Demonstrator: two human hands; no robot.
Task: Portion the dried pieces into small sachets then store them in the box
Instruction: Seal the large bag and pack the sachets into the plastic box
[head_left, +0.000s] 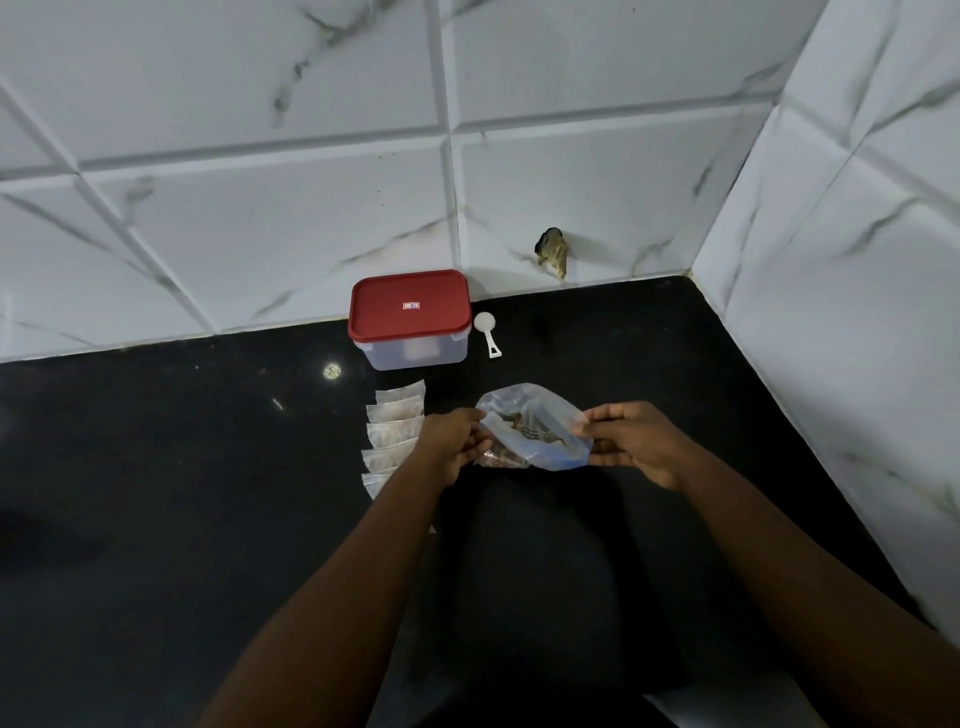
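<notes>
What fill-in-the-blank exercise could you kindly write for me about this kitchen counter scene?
1. The clear plastic box has a lid coloured ____.
2. The white plastic scoop lies on the black counter just to the ____ of the box.
3. The row of small clear sachets lies to the ____ of the clear plastic bag of dried brown pieces, which the left hand and the right hand grip.
Missing words: red; right; left.
</notes>
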